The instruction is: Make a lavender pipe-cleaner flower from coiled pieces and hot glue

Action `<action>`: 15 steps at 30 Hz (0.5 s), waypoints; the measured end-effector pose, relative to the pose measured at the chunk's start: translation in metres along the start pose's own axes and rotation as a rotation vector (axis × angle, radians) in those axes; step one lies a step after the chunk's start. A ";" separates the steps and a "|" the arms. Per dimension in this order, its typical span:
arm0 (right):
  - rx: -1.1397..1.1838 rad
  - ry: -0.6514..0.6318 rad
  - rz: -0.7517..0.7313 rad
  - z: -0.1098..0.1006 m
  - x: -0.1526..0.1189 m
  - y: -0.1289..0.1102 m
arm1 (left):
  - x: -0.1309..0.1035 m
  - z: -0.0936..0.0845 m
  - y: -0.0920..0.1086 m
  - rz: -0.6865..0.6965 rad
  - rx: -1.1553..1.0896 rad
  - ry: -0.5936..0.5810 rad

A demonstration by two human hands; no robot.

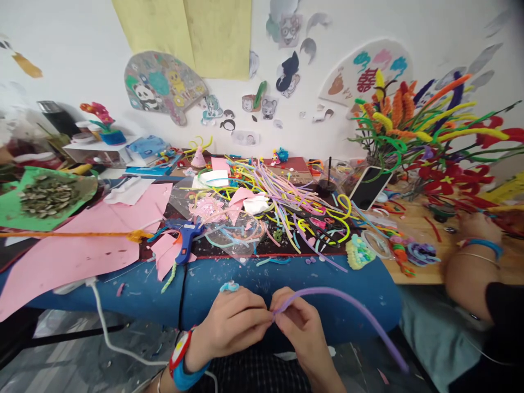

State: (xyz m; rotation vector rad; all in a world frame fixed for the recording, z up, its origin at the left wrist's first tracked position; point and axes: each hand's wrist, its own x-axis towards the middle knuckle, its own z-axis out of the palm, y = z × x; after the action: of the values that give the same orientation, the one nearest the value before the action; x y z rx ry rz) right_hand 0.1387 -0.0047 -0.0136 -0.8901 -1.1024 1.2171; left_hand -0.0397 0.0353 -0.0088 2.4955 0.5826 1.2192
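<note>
A fuzzy purple pipe cleaner (347,297) arcs from between my fingertips out to the right and down. Both hands meet at its near end, just in front of the blue table edge. My left hand (237,319), with a light-blue ring and a red-and-blue wristband, pinches that end. Fingers of my right hand (298,319) are also closed on the pipe cleaner, close beside the left fingertips. The exact tip is hidden by the fingers. Beyond my hands lies a blue glue gun (189,240) on the table.
A heap of colored pipe cleaners (278,191) covers the table's middle, with scissors (323,232) on its right. Pink paper (90,256) and a green sheet of seed shells (49,196) lie left. A co-worker's arm (470,267) rests right, near pipe-cleaner flowers (442,174) and a phone (370,186).
</note>
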 end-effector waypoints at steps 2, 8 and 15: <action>-0.101 0.037 -0.122 0.001 -0.001 0.001 | 0.002 0.002 0.005 -0.107 -0.073 0.047; -0.370 0.050 -0.510 -0.003 0.002 0.008 | 0.013 0.010 0.016 -0.661 -0.582 0.106; -0.342 -0.052 -0.432 -0.017 0.011 0.001 | 0.015 0.016 0.008 -1.042 -1.089 -0.035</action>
State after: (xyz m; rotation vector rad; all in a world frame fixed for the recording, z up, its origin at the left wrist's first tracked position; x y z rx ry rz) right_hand 0.1551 0.0067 -0.0176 -0.8194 -1.4834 0.7094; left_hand -0.0172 0.0344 -0.0045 1.0292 0.7593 0.7108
